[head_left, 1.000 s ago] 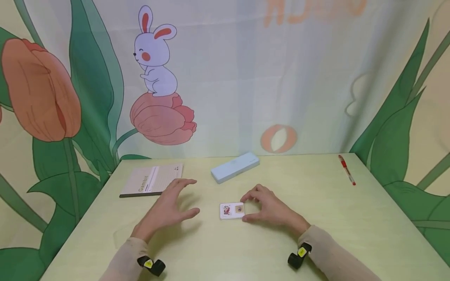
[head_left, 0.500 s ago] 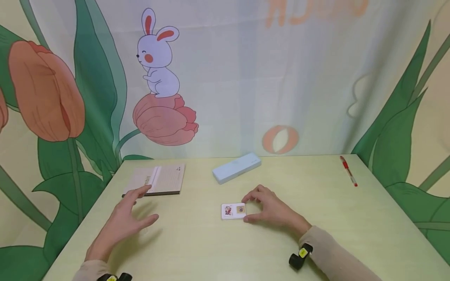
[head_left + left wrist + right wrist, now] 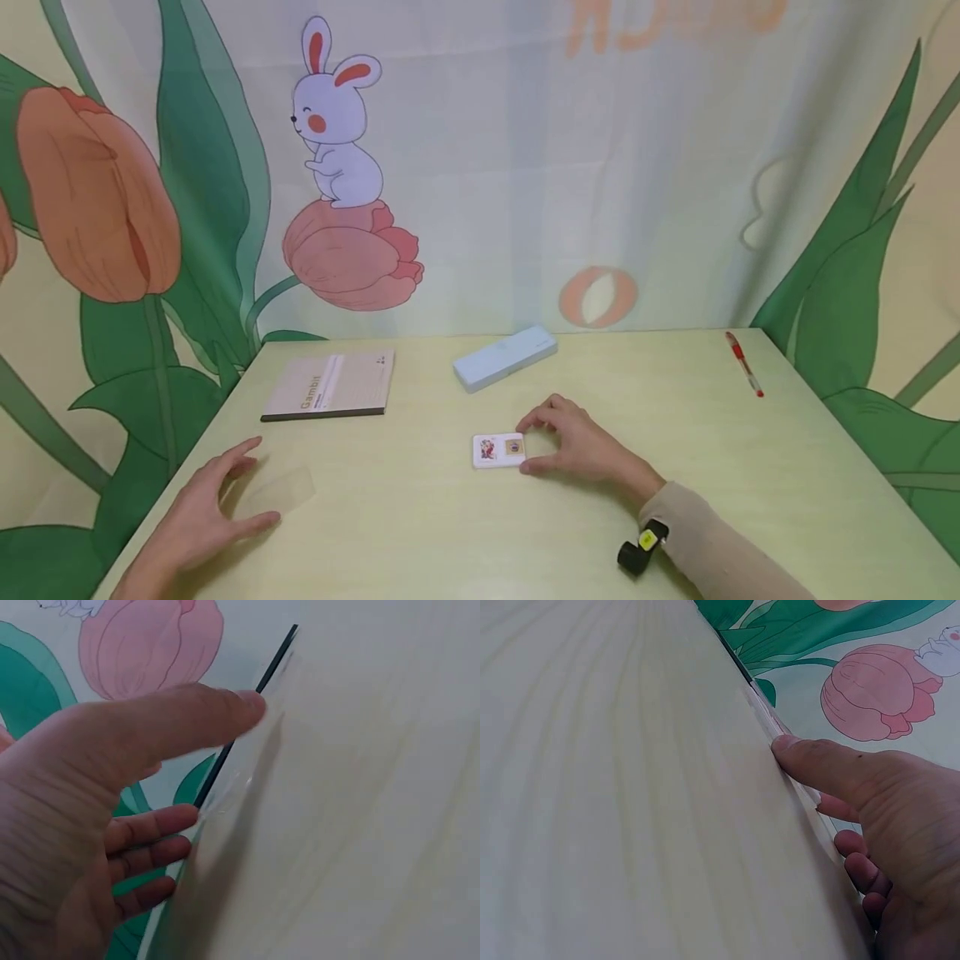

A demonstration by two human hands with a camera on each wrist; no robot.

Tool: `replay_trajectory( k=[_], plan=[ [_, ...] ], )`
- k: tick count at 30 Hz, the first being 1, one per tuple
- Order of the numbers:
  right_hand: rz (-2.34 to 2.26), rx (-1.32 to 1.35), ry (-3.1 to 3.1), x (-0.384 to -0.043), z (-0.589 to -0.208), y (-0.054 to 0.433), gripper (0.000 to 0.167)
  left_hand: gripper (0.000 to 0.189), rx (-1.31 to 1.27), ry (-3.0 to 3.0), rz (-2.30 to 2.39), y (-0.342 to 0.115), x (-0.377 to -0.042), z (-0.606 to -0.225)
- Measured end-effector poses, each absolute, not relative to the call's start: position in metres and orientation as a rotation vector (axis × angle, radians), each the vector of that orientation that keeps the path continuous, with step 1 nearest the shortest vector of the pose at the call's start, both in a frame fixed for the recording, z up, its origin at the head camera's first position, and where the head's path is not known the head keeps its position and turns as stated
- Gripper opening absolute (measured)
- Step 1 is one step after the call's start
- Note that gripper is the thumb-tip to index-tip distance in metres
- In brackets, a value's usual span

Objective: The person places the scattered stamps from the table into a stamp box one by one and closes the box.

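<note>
A small flat white case (image 3: 498,451) with two printed pictures lies on the table, mid-front in the head view. My right hand (image 3: 573,442) pinches its right end, thumb at the near corner and index finger at the far one. In the right wrist view the thumb (image 3: 810,754) presses against the case's thin edge. My left hand (image 3: 198,512), its thumb and fingers spread apart, is around the left end of a clear, flat rectangular plastic piece (image 3: 296,487) on the table. That piece shows only as faint glints in the left wrist view.
Behind the left hand lies a beige notebook (image 3: 352,383) with a dark spine. A light blue oblong box (image 3: 504,358) sits at the back middle. Toward the back right is a red pen (image 3: 744,364). A printed curtain (image 3: 480,167) hangs behind the table (image 3: 637,383).
My left hand has moved away from the white case, leftward and nearer, down to the clear plastic piece. The right hand has stayed at the case.
</note>
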State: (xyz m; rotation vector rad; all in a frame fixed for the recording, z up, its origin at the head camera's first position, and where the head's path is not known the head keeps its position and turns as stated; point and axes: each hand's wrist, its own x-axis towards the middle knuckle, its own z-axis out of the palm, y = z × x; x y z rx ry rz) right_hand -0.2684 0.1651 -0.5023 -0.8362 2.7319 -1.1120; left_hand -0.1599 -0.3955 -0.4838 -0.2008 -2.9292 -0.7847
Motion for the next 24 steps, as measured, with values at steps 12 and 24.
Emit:
replay_trajectory(
  k=[12, 24],
  plan=[
    [-1.108, -0.847, 2.727, -0.2683, -0.5038, 0.1678, 0.051, 0.077, -0.184, -3.031, -0.662, -0.3945, -0.1596, -0.4827],
    [-1.110, -0.855, 2.719, -0.2696, -0.5034, 0.1673, 0.050, 0.066, -0.150, -2.976, -0.709, -0.3913, -0.1589, -0.4878]
  ],
)
